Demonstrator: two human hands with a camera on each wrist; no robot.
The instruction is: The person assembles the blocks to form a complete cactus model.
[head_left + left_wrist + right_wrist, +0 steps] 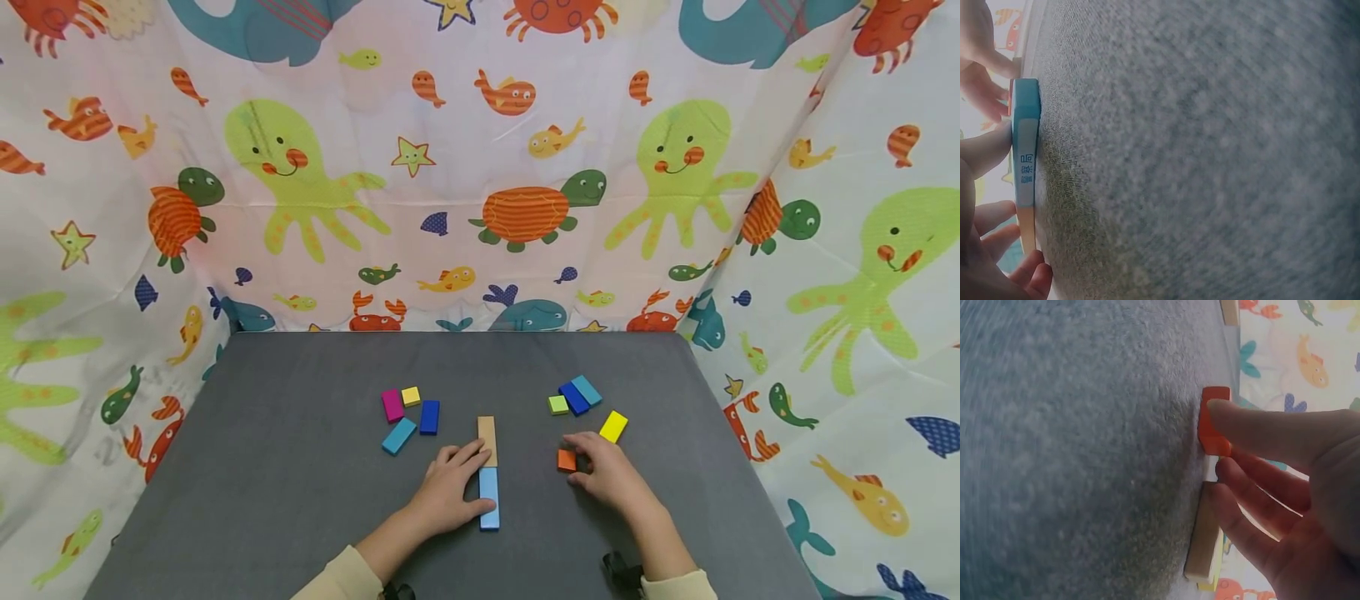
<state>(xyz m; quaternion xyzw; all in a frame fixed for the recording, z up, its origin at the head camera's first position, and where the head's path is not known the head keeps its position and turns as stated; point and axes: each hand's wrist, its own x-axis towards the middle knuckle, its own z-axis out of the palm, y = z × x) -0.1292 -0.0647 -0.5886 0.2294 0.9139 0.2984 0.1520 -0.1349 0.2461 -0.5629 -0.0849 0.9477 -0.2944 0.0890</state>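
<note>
Orange block (566, 461) on grey cloth (292, 458), pinched by the right hand (609, 471); left hand (448, 490), fingers relaxed, spans light-blue block (489, 485) and tan block (487, 428), I judge to keep their end-to-end line straight.

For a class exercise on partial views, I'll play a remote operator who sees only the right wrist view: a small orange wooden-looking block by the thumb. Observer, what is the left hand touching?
Observer: The left hand has its thumb on a light-blue rectangular wooden-looking block.
Operator: Is anything marked on that block?
Observer: Yes, the left wrist view shows blue characters on its side.
Operator: And what lies at its far end?
Observer: A tan rectangular wooden-looking block, set end to end with it, as the head view shows.
</note>
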